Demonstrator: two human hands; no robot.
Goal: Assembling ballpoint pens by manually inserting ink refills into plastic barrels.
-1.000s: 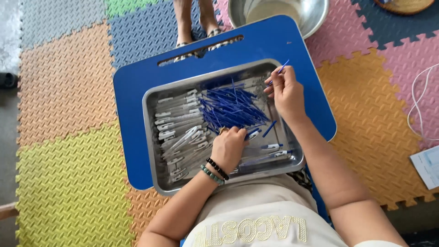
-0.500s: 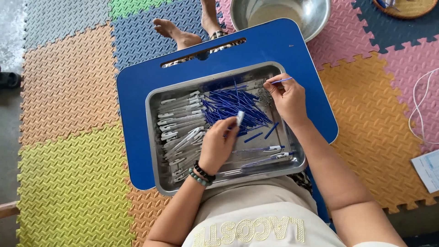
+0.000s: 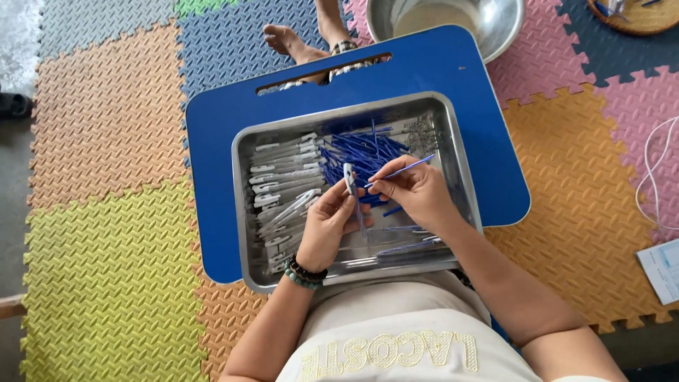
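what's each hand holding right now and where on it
The left hand pinches a clear plastic pen barrel near its lower end. The right hand grips a thin blue ink refill at one end.

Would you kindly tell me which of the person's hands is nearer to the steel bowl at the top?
Right. The right hand is over the tray's right half, below the steel bowl; the left hand sits further left and lower.

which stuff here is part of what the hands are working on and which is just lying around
In use:
left hand holding a clear pen barrel
right hand holding a blue refill
metal tray of barrels and refills
blue lap board

Lying about:
steel bowl
white cable
paper sheet
foam mats
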